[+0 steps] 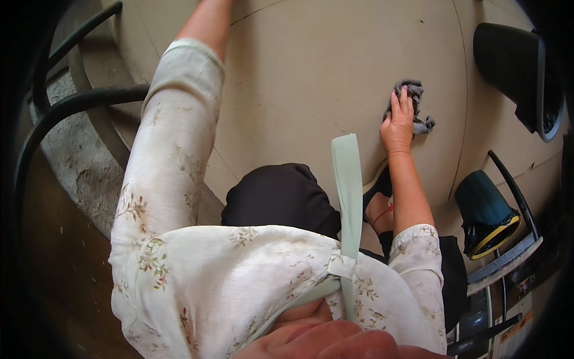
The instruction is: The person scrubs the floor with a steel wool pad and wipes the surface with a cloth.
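Note:
My right hand [398,124] presses palm down on a crumpled grey cloth [420,128] on the beige tiled floor [291,94]. The fingers point away from me and lie over the cloth, and part of it sticks out to the right. My left arm reaches out at the upper left, with the hand beyond the top of the view. A dark shoe [379,184] stands on the floor beside my right forearm. My bent knee [280,193] in black trousers is between my arms.
Curved black metal bars [85,98] stand at the left by a rough grey slab [85,157]. To the right are a large black bin [506,58], a smaller dark green bin [484,206] with a yellow rim and black liner, and a stool or chair [506,264] with black metal legs.

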`<state>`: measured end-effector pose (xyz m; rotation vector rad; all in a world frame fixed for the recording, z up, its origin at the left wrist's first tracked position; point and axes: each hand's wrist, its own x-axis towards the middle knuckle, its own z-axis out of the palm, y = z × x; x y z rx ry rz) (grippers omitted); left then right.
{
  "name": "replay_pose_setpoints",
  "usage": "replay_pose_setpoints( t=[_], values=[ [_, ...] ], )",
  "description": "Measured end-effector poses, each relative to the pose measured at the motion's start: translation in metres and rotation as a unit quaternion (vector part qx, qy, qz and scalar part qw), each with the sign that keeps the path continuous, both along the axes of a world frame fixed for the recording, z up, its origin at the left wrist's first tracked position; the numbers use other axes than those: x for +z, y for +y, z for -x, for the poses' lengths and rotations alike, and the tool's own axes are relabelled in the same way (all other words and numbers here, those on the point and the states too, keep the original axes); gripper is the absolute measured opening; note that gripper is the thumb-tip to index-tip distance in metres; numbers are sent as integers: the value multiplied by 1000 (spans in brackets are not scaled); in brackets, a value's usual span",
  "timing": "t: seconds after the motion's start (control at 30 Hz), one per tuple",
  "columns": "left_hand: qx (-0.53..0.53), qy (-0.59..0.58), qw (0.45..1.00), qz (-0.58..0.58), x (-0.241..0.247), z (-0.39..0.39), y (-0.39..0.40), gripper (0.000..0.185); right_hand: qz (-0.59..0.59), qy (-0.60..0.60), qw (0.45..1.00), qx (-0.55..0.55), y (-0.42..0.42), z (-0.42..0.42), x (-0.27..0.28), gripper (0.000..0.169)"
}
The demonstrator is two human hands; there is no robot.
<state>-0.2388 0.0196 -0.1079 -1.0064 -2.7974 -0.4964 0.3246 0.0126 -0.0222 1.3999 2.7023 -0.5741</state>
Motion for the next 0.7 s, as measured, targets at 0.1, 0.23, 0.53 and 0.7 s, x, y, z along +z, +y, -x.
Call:
replay_pose_setpoints(
  t=[0.1,0.23,0.53,0.7],
  values=[
    [-99,-79,992,5,40,-84,69,44,-2,10,1000,1,1,5,5,54],
    [-259,-19,964,-57,31,-164,85,44,9,22,1000,14,1,12,6,55],
    [-432,-137,891,-35,65,-291,-84,51,0,15,1000,13,4,-1,3,56],
    [-376,-234,896,-33,86,-300,-168,38,-11,32,999,13,5,2,-4,55]
  ],
)
